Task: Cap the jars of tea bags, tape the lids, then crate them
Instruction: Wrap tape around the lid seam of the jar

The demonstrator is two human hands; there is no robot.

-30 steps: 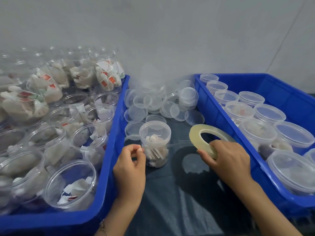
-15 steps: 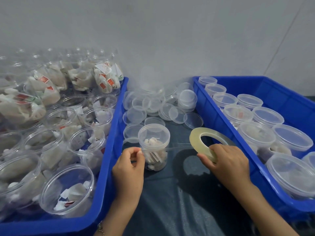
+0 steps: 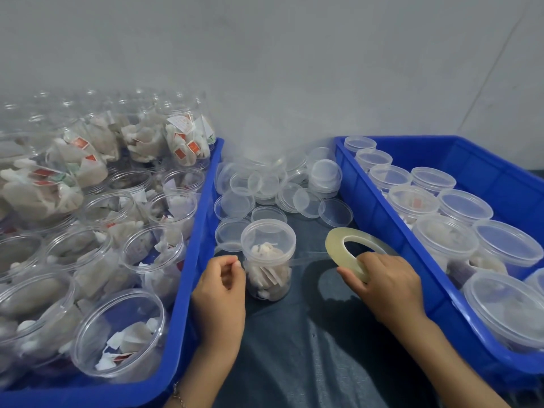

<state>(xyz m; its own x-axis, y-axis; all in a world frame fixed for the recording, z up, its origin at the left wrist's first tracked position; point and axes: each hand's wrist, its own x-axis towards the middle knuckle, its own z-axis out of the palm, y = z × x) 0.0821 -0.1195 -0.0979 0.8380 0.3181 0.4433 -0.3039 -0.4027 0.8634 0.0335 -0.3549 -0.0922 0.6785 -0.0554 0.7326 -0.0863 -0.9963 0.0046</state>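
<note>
A small round see-through plastic jar with a lid on top (image 3: 268,259) stands upright on the dark cloth-covered worktop (image 3: 309,348). Tea bags are inside it.

The left hand (image 3: 221,293) is just left of the jar. Its thumb and first finger are pinched together close to the jar's side, near the end of a thin clear strip of tape (image 3: 309,260). If they hold the tape end, it is too small to tell. The strip runs from the jar across to the right.

The right hand (image 3: 385,285) is to the right of the jar. Its fingers curl round a flat yellowish ring of tape (image 3: 341,245) and hold it tilted up.

Behind the jar lies a heap of loose clear round lids (image 3: 273,187).

Left of the jar is a blue plastic crate (image 3: 191,284) full of open jars with tea bags (image 3: 117,334). Right of the jar is a second blue plastic crate (image 3: 382,219) with closed jars (image 3: 444,242) standing in rows.

A thin bracelet (image 3: 177,396) is on the left wrist.
</note>
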